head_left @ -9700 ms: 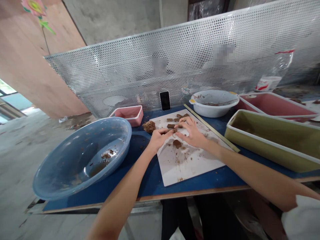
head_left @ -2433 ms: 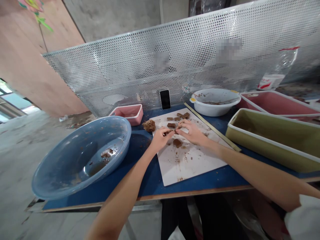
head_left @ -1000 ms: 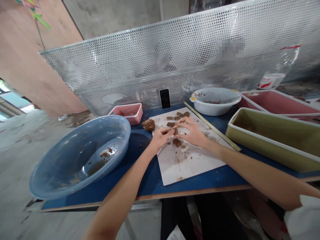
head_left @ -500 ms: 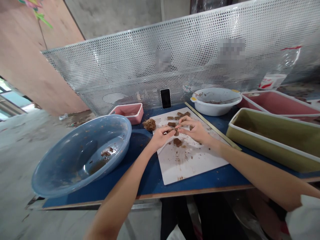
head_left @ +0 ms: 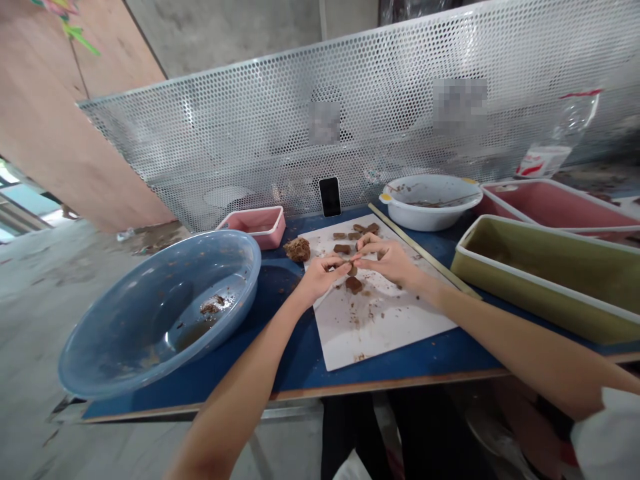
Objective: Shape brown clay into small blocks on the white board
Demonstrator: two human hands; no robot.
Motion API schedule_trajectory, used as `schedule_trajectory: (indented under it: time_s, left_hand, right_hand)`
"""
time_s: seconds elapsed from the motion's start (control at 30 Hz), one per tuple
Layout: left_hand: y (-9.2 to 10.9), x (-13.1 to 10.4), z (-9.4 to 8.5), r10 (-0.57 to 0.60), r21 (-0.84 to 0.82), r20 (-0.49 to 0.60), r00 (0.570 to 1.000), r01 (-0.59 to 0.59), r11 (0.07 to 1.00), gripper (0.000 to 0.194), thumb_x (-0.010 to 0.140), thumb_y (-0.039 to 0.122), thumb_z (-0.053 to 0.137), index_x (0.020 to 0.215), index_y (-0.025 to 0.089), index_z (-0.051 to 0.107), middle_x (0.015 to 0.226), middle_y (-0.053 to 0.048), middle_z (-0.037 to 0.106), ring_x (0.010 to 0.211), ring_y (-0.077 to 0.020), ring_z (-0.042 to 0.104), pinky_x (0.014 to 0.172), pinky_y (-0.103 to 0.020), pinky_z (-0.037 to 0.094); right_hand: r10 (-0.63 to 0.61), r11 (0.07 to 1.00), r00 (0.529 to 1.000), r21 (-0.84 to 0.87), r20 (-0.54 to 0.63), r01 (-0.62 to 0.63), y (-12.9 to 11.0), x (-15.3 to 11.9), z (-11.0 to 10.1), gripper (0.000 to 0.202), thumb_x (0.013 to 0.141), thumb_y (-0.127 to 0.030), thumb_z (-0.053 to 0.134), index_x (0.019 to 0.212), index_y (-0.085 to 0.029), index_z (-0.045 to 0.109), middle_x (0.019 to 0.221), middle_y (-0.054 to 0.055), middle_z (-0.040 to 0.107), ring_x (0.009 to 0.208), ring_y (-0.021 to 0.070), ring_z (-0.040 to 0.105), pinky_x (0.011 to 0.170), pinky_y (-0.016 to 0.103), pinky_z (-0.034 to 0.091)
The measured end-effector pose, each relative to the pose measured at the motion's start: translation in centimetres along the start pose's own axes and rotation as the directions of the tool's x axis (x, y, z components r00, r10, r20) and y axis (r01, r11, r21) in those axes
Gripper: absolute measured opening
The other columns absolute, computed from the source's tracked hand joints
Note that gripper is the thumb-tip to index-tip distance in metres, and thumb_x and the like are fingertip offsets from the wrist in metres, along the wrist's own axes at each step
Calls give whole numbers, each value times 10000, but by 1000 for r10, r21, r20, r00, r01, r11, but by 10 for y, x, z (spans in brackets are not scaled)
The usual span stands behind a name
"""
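My left hand (head_left: 323, 275) and my right hand (head_left: 387, 259) meet above the white board (head_left: 345, 343), fingertips pinched on a small piece of brown clay (head_left: 353, 271), partly hidden by the fingers. Just below them on the board lies a loose clay lump (head_left: 354, 285). Behind the fingers rests a flat clay block (head_left: 342, 249), with several more clay pieces (head_left: 367, 229) farther back. A rough brown clump (head_left: 297, 249) sits at the board's left edge. Dark crumbs are scattered over the board.
A big blue basin (head_left: 165, 320) stands left, with a small pink tray (head_left: 260, 227) behind it. A phone (head_left: 330, 197) leans on the perforated metal screen (head_left: 240, 133). To the right are a wooden strip (head_left: 425, 251), white basin (head_left: 425, 217), green trough (head_left: 540, 283), pink trough (head_left: 555, 207) and plastic bottle (head_left: 557, 137).
Both hands stay together at the same spot, with only slight finger movement on the clay piece. The whole view has shifted very slightly.
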State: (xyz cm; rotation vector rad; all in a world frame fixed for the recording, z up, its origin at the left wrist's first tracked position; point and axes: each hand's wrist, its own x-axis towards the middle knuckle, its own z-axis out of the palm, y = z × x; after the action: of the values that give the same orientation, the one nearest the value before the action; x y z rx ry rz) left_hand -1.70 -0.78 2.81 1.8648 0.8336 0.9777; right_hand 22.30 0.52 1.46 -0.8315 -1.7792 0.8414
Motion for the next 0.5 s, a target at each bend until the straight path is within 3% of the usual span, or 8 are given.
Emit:
schedule_trajectory:
  time_s: [0.13,0.23,0.33,0.5]
  left_hand:
    - [0,0,1,43,47,-16,999,-42,998,520,971,683,764,863,181,846,872,-66,697,856,-203,632,841,-343,491]
    - [-3,-2,4,134,167,-112,985,-114,979,483,1008,653,742,960,188,864,930,-72,692,849,-198,628,788,-330,491]
    - [-6,-4,6,286,331,-201,937,-209,920,457,1043,638,711,1007,208,860,967,-75,703,862,-205,625,816,-351,520]
    - [-7,-9,6,532,524,-162,831,-384,760,316,1106,498,679,1087,228,843,980,-74,703,946,-222,652,898,-385,551]
  right_hand:
    - [5,1000,1000,20,11,-5,1,1,-1,380,851,-713,879,932,-343,892,1118,65,710,1122,288,707,1099,541,579]
    - [20,1000,1000,8,-2,-19,0,1,0,375,867,-702,869,1014,-358,893,1142,67,730,1159,298,713,1101,536,592]
    - [-20,998,998,-55,-52,17,-4,-1,1,404,885,-720,843,1044,-351,887,1163,77,723,1170,310,712,1107,553,597]
    - [-133,984,988,-126,-76,123,-18,-8,4,335,962,-684,783,1050,-377,885,1200,90,694,1189,314,689,1111,588,597]
